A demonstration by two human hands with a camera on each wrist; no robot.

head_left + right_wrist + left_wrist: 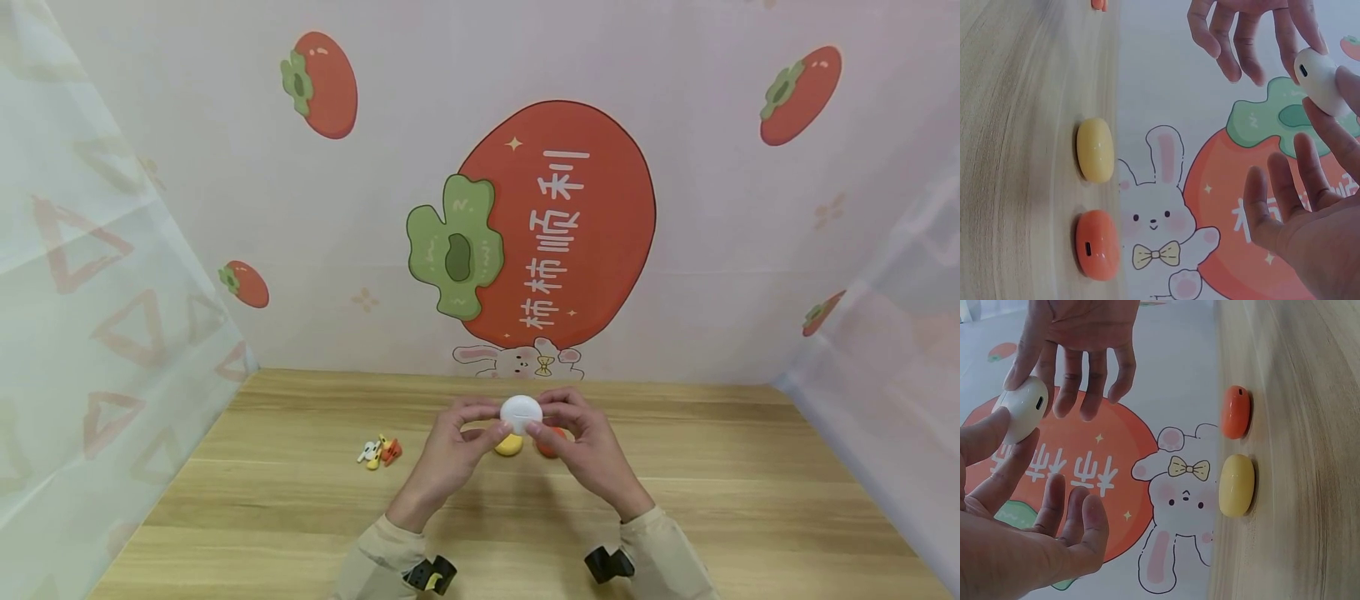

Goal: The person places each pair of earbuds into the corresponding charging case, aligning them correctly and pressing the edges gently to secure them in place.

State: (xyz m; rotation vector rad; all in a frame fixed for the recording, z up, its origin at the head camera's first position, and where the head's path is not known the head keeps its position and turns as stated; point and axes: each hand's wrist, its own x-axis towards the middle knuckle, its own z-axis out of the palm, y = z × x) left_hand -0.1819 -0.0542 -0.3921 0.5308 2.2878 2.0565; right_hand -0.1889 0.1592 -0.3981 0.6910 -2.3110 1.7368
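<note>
A white earbud charging case (521,410), rounded and glossy, is held up above the table between both hands. My left hand (448,454) pinches its left side with thumb and index finger, and my right hand (591,446) grips the right side the same way. In the left wrist view the white case (1027,411) shows a dark port slot on its underside, and its lid seam looks closed. The other fingers of both hands are spread away from it. Below lie a yellow case (1095,150) and an orange case (1099,245), side by side.
On the wooden table (712,517), left of the hands, lies a small cluster of white earbuds (368,452), yellow earbuds (372,463) and orange earbuds (391,451). A printed cloth backdrop (720,250) stands behind the table, with cloth sides left and right.
</note>
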